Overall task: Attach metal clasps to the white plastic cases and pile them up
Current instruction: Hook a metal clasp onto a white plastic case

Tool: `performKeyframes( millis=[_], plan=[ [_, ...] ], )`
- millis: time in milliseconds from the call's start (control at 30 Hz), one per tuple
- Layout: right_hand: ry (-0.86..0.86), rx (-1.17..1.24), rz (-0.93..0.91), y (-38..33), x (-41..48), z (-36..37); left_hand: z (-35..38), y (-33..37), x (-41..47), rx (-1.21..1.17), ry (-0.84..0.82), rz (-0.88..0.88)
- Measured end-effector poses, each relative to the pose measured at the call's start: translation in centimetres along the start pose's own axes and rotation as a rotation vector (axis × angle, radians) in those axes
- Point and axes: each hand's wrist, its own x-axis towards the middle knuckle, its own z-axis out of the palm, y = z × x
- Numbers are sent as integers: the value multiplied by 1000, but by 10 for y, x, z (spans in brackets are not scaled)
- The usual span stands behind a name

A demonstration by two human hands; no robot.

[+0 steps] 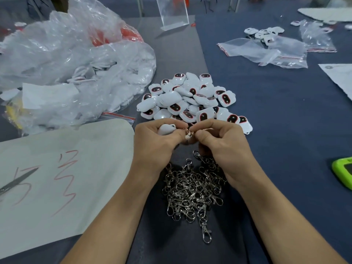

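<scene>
1. Hands meet just beyond the heap of clasps (192, 191): the left hand (160, 141) curls round a white case (166, 129), and the right hand (222, 140) pinches a clasp (190, 132) against the case's corner.
2. Fitting looks under way; whether the clasp has caught cannot be told.
3. A pile of cases (192, 100) lies farther beyond the heap. No clasps show on them, so they are probably undone.
4. Many clasps lie in the heap, and a plastic bag (76, 60) beyond it to the left holds more white pieces. Most of the work seems left.
</scene>
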Motion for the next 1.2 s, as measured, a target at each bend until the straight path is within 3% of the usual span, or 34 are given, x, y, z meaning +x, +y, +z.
performKeyframes(
  millis=[100,167,300,400,533,667,967,1200],
  plan=[
    [-6,-271,-19,4,-3,2,-1,1,-3,180,36,137],
    [23,-325,-92,5,-5,3,-1,2,-5,207,36,179],
    [95,-297,-179,6,-7,5,-3,3,-5,132,-55,137],
    [54,-216,-97,6,-8,7,-4,4,-5,71,-102,66],
    [15,76,3,0,-7,5,-2,9,-9,-163,-88,-72],
    [-37,200,63,-1,-8,7,-3,11,-7,-193,-148,-124],
    [5,-137,-110,6,-7,4,-8,14,-7,-108,-235,-121],
    [-64,-135,-103,5,-8,0,-14,12,-5,-24,-311,-126]
  ],
)
